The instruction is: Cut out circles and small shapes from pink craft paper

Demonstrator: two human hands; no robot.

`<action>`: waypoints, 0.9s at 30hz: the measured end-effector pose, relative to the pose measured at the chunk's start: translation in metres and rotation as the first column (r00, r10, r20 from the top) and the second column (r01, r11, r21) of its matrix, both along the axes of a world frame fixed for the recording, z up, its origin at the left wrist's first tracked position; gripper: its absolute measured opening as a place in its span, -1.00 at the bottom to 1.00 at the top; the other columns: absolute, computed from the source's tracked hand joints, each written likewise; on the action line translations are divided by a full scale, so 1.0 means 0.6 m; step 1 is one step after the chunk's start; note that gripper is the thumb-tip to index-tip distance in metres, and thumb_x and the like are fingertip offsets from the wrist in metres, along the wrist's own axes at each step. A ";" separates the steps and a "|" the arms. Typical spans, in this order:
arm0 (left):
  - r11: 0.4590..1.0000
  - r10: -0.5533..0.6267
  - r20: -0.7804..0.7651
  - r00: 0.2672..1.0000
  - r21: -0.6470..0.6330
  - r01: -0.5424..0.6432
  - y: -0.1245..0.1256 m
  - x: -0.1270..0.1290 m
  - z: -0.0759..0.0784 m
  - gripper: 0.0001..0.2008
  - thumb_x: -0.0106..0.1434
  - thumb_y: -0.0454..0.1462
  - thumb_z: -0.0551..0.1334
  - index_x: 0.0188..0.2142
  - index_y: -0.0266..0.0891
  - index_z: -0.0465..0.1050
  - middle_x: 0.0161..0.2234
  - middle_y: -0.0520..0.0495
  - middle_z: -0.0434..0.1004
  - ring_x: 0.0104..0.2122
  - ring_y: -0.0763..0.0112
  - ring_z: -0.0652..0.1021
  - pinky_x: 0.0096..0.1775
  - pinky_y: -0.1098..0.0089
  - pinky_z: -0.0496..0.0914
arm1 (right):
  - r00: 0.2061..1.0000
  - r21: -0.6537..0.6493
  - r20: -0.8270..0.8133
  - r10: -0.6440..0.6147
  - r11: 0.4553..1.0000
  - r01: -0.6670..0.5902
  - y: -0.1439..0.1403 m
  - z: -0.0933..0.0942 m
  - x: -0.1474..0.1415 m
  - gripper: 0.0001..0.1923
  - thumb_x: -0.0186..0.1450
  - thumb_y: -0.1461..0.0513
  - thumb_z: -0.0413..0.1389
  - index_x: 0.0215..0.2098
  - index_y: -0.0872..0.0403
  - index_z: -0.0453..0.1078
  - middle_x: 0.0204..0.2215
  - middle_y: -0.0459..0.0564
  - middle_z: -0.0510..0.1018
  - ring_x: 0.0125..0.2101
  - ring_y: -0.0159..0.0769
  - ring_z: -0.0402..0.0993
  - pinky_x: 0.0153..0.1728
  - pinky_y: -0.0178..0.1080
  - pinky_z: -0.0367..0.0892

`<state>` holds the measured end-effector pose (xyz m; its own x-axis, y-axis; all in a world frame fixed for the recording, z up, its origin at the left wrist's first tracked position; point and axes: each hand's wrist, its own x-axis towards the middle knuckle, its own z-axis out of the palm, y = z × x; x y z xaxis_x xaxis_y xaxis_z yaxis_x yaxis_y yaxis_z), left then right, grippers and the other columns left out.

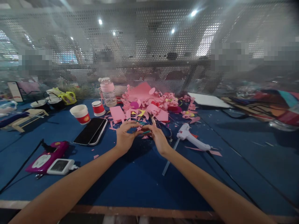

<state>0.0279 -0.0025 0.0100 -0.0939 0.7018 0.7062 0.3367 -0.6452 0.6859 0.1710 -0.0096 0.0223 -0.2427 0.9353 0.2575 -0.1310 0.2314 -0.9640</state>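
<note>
Over the middle of the table my left hand (126, 134) and my right hand (158, 137) meet fingertip to fingertip. Between them is a small pink paper piece (139, 128), partly covered by the fingers. My left thumb and fingers pinch it from the left. From the other side, the right thumb and a bent finger close on it, while the right index finger points up. The long nails are green. Just past the hands lies a heap of pink paper scraps (144, 93). A dark loop, perhaps a scissors handle (167, 130), shows beside my right hand.
To the right lies a white glue gun (192, 138) with a clear stick and cable. On the left are a phone (90, 132), paper cups (80, 113), a red-and-white cup (98, 108), a bottle (107, 93) and a purple power strip (44, 158). A perforated screen (144, 46) stands behind.
</note>
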 end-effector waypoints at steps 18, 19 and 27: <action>0.997 -0.069 -0.107 0.992 -0.037 0.065 -0.020 0.009 0.001 -0.88 -0.03 -0.23 0.32 -0.43 -0.14 0.53 -0.33 -0.03 0.57 -0.22 0.29 0.50 0.06 0.09 0.14 | 0.939 0.471 0.277 -0.205 0.881 0.054 -0.009 0.003 0.000 -0.71 0.27 0.06 -0.07 -0.48 0.07 0.23 -0.54 -0.11 0.32 -0.50 -0.40 0.27 -0.45 -0.35 0.19; 0.996 -0.082 -0.111 0.990 -0.032 0.079 -0.023 0.011 0.003 -0.87 0.02 -0.21 0.29 -0.39 -0.15 0.53 -0.33 -0.03 0.57 -0.23 0.30 0.50 0.06 0.10 0.14 | 0.935 0.476 0.275 -0.223 0.877 0.069 -0.010 0.003 0.000 -0.70 0.28 0.07 -0.08 -0.50 0.07 0.21 -0.57 -0.12 0.30 -0.52 -0.41 0.26 -0.46 -0.35 0.18; 0.995 -0.077 -0.124 0.989 -0.078 0.068 -0.033 0.016 0.016 -0.80 0.26 -0.23 -0.01 -0.38 -0.27 0.31 -0.44 -0.01 0.35 -0.43 0.47 0.39 -0.35 0.42 0.28 | 0.920 0.396 0.278 -0.277 0.905 0.153 -0.022 0.009 -0.010 -0.67 0.31 0.12 -0.13 -0.57 0.06 0.11 -0.68 -0.18 0.21 -0.65 -0.46 0.16 -0.58 -0.37 0.11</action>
<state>0.0378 -0.0225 0.0193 0.0459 0.7536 0.6558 0.3783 -0.6207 0.6868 0.1651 -0.0227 0.0275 -0.1736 0.8311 0.5284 0.2633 0.5562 -0.7883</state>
